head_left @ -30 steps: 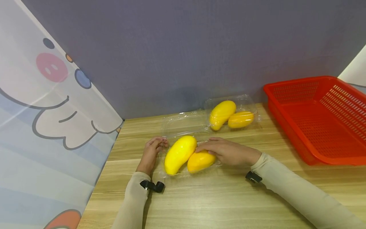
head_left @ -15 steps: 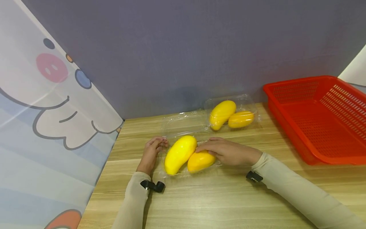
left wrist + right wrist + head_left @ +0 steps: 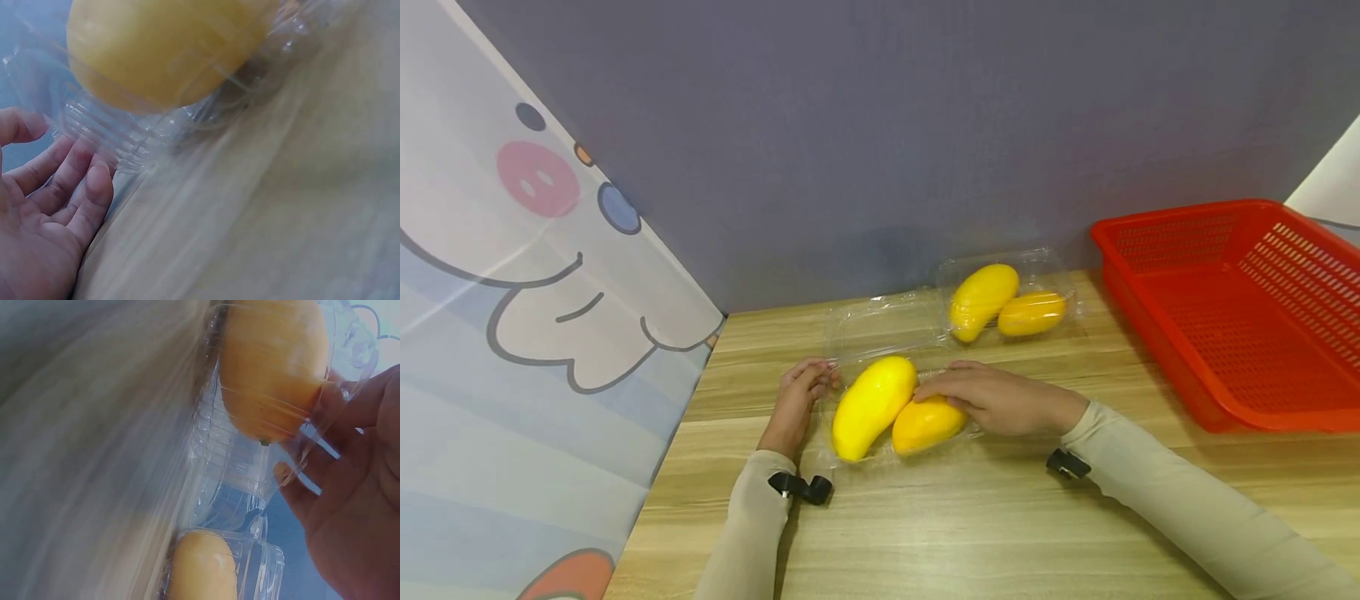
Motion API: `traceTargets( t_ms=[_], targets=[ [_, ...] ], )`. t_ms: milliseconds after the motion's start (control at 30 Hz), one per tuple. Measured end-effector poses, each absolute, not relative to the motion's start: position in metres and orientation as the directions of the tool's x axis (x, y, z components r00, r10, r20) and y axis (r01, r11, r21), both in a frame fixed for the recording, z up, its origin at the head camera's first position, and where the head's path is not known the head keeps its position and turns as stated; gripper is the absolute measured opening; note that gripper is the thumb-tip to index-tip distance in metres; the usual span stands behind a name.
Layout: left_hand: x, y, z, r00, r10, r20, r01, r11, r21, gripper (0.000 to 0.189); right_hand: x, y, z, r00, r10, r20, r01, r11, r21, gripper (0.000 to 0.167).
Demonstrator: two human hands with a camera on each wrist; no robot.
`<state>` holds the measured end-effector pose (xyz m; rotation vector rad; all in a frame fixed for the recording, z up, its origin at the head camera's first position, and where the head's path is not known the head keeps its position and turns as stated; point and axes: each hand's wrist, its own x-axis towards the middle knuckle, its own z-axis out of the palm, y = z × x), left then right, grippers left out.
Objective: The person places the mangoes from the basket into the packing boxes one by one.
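Observation:
Two yellow mangoes sit side by side in the base of a clear plastic clamshell box, whose lid lies back toward the wall. My left hand grips the box's left edge; in the left wrist view its curled fingers and thumb meet the ribbed plastic corner. The larger mango lies slantwise on the left. My right hand holds the smaller mango from above on its right side. Through the clear wall, the right wrist view shows this mango beside the fingers.
Behind, against the grey wall, a second clear box contains two more mangoes. A red plastic basket with slotted sides stands at the right on the wooden table. A cartoon-printed cloth borders the left side.

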<state>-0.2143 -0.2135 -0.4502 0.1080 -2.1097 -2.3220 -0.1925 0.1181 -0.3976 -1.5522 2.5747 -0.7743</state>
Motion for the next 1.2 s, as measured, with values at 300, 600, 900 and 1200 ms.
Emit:
traceTargets(
  t_ms=[300,600,900,1200],
  targets=[
    [-0.215,-0.214,-0.453,-0.997,-0.053,-0.056,-0.052,-0.073,0.996,0.018,-0.200,0.122,-0.396,-0.759,-0.554,0.342,-0.644,0.563,-0.518,0.027],
    [-0.215,-0.212,-0.452,-0.997,-0.064,-0.053,-0.048,-0.087,0.995,0.018,-0.208,0.127,-0.400,-0.879,-0.418,0.230,-0.466,0.651,-0.598,0.036],
    [-0.215,-0.217,-0.452,-0.999,-0.019,-0.044,-0.041,-0.114,0.993,0.017,-0.211,0.127,-0.403,-0.863,-0.456,0.218,-0.482,0.611,-0.628,0.036],
    [-0.213,-0.228,-0.453,-0.998,0.046,-0.043,-0.050,-0.154,0.987,0.013,-0.212,0.125,-0.406,-0.862,-0.462,0.208,-0.470,0.578,-0.667,0.036]
  ],
)
